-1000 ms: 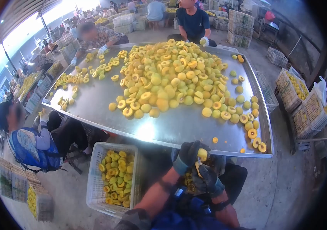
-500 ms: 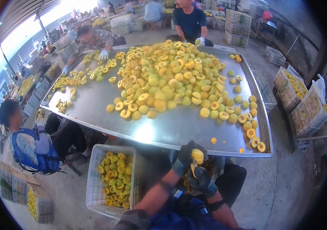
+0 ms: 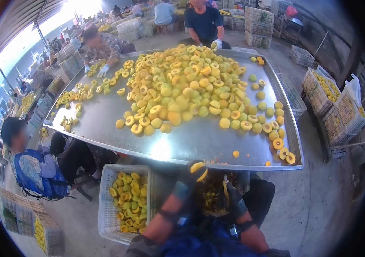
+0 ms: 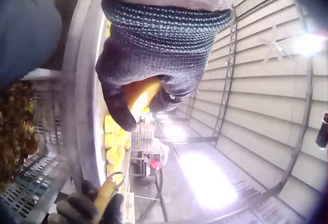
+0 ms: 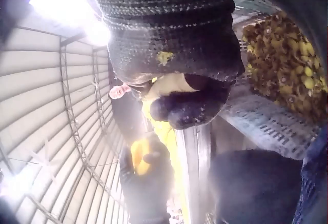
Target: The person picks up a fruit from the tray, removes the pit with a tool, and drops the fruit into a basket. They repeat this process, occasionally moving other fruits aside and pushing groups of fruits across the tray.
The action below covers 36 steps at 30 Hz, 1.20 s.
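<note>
The gloved left hand [image 3: 185, 182] grips a yellow fruit [image 3: 198, 171] with a dark line across it, above the table's near edge. In the left wrist view, thumb and fingers wrap around this fruit [image 4: 142, 95]. To its right, the gloved right hand [image 3: 235, 203] holds a slim tool [image 3: 225, 187] upright, apart from the fruit. The tool [image 4: 104, 196] has a pale yellow handle and a curved metal loop at its tip. Fingers of the right hand [image 5: 174, 49] curl round the handle [image 5: 171, 84] in the right wrist view.
A metal table [image 3: 199, 150] bears a large heap of halved fruit [image 3: 182, 85]. A white crate [image 3: 104, 205] of fruit halves stands at lower left; a crate of brown scraps [image 5: 279, 54] is below the hands. Three people sit or lean around the table.
The left hand has moved left, away from the right hand, carrying the fruit. The tool, earlier against the fruit, is now separate from it. The head view has shifted slightly.
</note>
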Available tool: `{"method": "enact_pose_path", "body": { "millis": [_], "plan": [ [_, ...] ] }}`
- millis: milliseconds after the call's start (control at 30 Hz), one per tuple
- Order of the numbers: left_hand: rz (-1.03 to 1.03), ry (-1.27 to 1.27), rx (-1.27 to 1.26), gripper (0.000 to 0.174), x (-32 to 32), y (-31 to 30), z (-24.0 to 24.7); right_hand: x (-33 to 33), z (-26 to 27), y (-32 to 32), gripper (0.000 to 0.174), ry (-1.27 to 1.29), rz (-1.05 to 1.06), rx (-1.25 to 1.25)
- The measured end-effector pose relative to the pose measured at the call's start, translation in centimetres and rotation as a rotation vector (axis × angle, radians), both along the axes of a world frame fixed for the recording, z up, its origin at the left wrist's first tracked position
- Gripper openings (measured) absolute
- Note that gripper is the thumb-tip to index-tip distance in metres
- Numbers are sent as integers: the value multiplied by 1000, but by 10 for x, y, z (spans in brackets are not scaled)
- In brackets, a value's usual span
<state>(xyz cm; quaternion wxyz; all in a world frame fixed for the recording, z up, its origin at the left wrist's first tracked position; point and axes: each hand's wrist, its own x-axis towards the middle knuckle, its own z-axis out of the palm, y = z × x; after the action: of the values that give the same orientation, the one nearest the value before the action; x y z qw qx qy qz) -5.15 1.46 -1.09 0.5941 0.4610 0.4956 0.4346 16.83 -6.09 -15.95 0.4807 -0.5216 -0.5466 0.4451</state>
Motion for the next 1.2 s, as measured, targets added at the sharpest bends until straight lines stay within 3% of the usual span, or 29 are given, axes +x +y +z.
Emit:
{"method": "enact_pose_path", "body": {
  "millis": [33, 167, 200, 233, 267, 333, 400, 467, 533, 567, 633, 733, 767, 800, 833, 933, 1000, 1033, 1133, 1167, 1200],
  "plan": [
    [-27, -81, 17, 33, -12, -6, 10, 2, 3, -4, 48, 15, 3, -64],
    [310, 459, 564, 37, -88, -11, -68, 2, 53, 1, 48, 56, 7, -287],
    [372, 525, 548, 38, -118, -17, -77, 5, 48, 0, 47, 69, 15, -272],
    [434, 590, 528, 40, -149, -24, -85, 5, 44, -1, 47, 83, 23, -260],
    [484, 526, 329, 42, -178, -34, -83, 3, 46, -3, 47, 86, 22, -260],
    [620, 682, 286, 42, -232, -62, -103, 1, 51, -2, 48, 62, 14, -222],
    [831, 609, -206, 48, -250, -89, -94, 0, 46, -1, 49, -19, -6, -120],
    [665, 1159, -217, 59, -335, -122, -176, -1, 47, 0, 47, -25, -39, -190],
    [789, 1267, -304, 60, -345, -136, -179, -4, 88, -2, 39, 67, -81, -467],
    [846, 1321, -347, 61, -346, -139, -177, -2, 72, -2, 41, -128, -84, -360],
    [715, 1274, -187, 54, -333, -123, -157, 1, 30, 3, 44, -516, -85, -135],
    [501, 1259, 79, 40, -249, -76, -65, -7, 62, 6, 40, -142, -227, -118],
    [422, 1189, 163, 33, -226, -62, -46, -2, 78, 7, 38, -97, -219, -236],
    [251, 1300, 516, 25, -220, -46, -52, 6, 93, 11, 36, -54, -216, -343],
    [156, 1468, 749, 23, -202, -32, -44, 12, 103, 10, 35, -89, -227, -280],
    [61, 928, 532, 26, -135, 2, -23, 31, 129, 4, 33, -186, -266, -153],
    [-39, 943, 582, 26, -97, 14, -12, 41, 142, 2, 33, -208, -302, -175],
    [-84, 948, 616, 27, -83, 22, -7, 50, 134, 4, 24, -280, -318, -73],
    [-226, 1180, 929, 25, -52, 41, -5, 94, 141, 20, 23, -828, -461, 356],
    [-226, 1206, 979, 22, -46, 46, -6, 112, 160, 20, 28, -748, -486, 11],
    [-215, 1044, 856, 22, -42, 47, -8, 146, 140, 33, 26, -891, -494, 42]
  ]
}}
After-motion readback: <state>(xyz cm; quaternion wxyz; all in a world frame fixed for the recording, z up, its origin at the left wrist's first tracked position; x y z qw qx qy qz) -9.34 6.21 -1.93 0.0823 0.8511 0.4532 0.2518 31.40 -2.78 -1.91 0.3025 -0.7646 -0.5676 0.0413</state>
